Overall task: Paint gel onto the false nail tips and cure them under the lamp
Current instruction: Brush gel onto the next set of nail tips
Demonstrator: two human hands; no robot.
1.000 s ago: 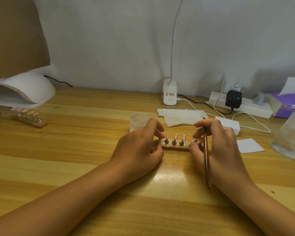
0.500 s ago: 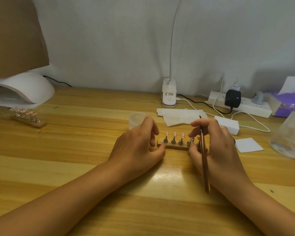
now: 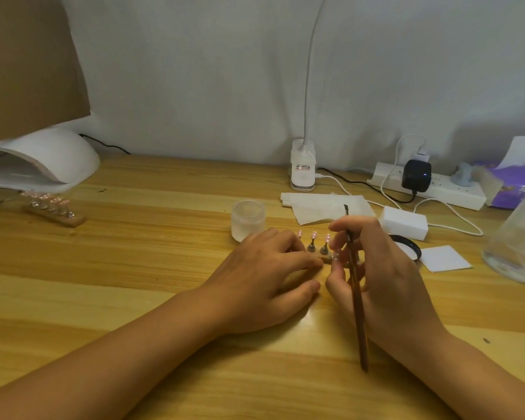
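Note:
A small wooden stand (image 3: 324, 259) with pink nail tips (image 3: 313, 235) on metal pegs sits at the table's middle, mostly hidden between my hands. My left hand (image 3: 264, 277) lies over its left end, fingers curled onto it. My right hand (image 3: 385, 277) grips a brown gel brush (image 3: 356, 298), bristles pointing away from me, and its fingertips pinch a peg at the stand's right end. A second wooden stand of tips (image 3: 53, 209) lies at the left, in front of the white curing lamp (image 3: 43, 159). A frosted gel jar (image 3: 248, 219) stands just behind my left hand.
The jar's black lid (image 3: 408, 248) lies right of my right hand. White wipes (image 3: 322, 207), a white block (image 3: 403, 227) and a paper square (image 3: 444, 258) sit behind and to the right. A clip lamp (image 3: 303, 168), power strip (image 3: 428, 189) with cables, and clear bottle (image 3: 519, 244) stand further off.
My left hand slid right over the stand, covering more of it. My right hand closed in on the right end peg, and the black lid came into view behind it.

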